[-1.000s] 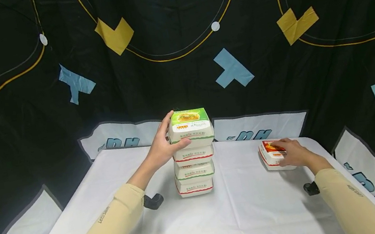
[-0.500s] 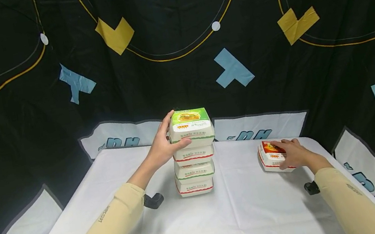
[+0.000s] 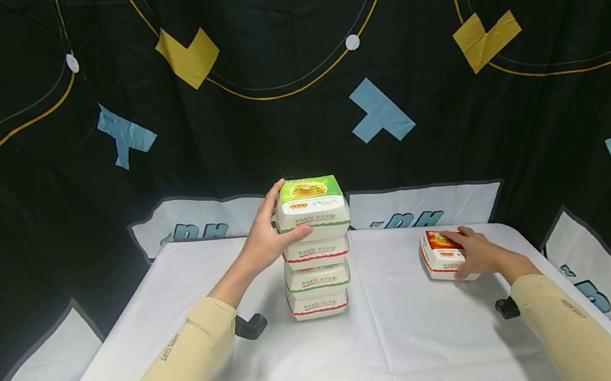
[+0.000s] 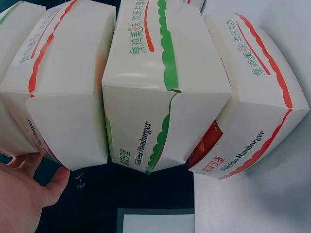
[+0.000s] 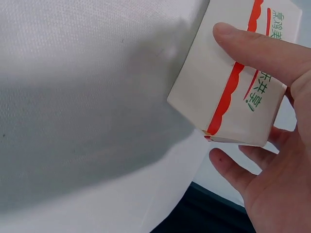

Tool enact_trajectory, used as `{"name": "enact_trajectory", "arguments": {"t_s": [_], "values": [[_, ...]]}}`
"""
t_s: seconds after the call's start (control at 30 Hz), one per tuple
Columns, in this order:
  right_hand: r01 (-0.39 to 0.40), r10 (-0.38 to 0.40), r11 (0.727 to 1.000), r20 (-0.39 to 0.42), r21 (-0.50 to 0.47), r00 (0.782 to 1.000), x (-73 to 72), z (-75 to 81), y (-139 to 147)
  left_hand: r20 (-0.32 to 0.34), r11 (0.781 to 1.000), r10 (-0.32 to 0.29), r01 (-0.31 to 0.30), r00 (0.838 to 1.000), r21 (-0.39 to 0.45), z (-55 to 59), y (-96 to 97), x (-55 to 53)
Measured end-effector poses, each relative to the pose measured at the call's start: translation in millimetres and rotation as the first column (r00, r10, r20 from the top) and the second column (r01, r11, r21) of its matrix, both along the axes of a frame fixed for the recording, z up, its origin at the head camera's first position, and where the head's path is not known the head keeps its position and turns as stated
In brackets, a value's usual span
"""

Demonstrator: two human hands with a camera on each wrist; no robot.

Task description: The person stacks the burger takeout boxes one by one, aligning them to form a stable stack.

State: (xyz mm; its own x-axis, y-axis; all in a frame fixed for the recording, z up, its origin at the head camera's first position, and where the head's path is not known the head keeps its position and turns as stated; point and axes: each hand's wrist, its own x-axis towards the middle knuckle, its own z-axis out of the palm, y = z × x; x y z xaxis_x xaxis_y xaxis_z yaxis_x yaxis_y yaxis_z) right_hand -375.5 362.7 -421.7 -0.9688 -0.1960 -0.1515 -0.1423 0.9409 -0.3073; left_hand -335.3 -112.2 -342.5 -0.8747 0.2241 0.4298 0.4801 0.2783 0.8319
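A stack of several white burger boxes stands upright on the table, with green and red trims alternating. My left hand (image 3: 267, 240) holds the green-topped burger box (image 3: 319, 220) at the top, thumb across its front and fingers along its left side. In the left wrist view, the lower boxes, such as the green-trimmed box (image 4: 141, 97), fill the picture, and my left hand (image 4: 29, 194) shows at lower left. Off to the right, my right hand (image 3: 479, 249) grips a red-topped burger box (image 3: 442, 257) resting on the table. In the right wrist view its thumb presses the white side of that box (image 5: 214, 73).
A white cloth covers the table (image 3: 334, 372). Behind it hangs a black curtain (image 3: 284, 134) with blue and yellow patches. A black wrist-camera piece (image 3: 251, 327) sticks out beside the left wrist, and another black piece (image 3: 507, 308) beside the right.
The red-topped box under my right hand has shifted slightly left and turned a little. My left hand and the stack stay in place.
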Motion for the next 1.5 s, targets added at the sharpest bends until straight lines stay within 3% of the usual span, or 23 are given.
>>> {"name": "enact_trajectory", "arguments": {"t_s": [0.37,0.93,1.3,1.5], "values": [[-0.023,0.023,1.000,-0.041,-0.006,0.999,1.7,-0.8,2.4,0.012,1.000,0.015,-0.015,1.000,-0.007,2.8,-1.5,2.0],[0.001,-0.003,1.000,-0.069,-0.026,0.998,3.9,-6.2,1.9,0.006,1.000,0.013,-0.013,1.000,-0.016,2.2,-1.9,0.1],[-0.010,0.005,0.998,-0.072,-0.057,0.997,5.0,-2.0,-1.2,-0.002,1.000,0.010,-0.010,1.000,-0.014,1.8,-1.6,-2.5],[-0.058,0.049,0.996,-0.119,-0.074,0.992,5.9,5.8,-4.2,-0.005,1.000,0.014,-0.014,1.000,-0.020,2.5,-1.7,-2.7]]}}
